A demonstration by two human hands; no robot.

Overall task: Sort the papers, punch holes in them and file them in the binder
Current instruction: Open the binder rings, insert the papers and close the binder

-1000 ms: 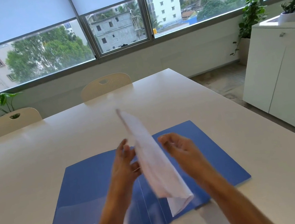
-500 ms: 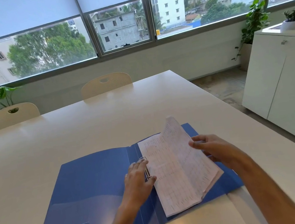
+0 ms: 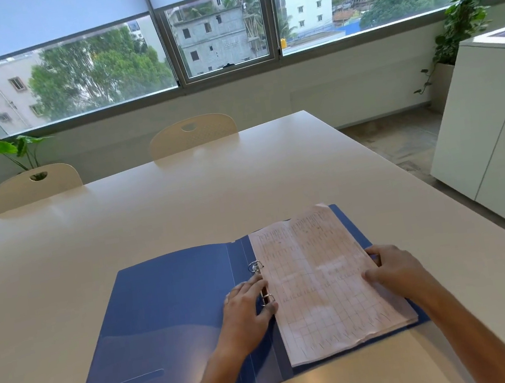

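One blue binder [image 3: 176, 302] lies open on the bench [image 3: 119, 219], with two rings [image 3: 256, 266] and one stack of papers [image 3: 325, 281]. The left hand [image 3: 245, 312] rests flat, grip released, by the rings. The right hand [image 3: 392, 269] pinches the papers' right edge.

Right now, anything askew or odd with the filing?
Nothing stands out. The papers lie flat on the right half of the open blue binder, by the rings. The left hand rests at the rings; the right hand holds the stack's outer edge.
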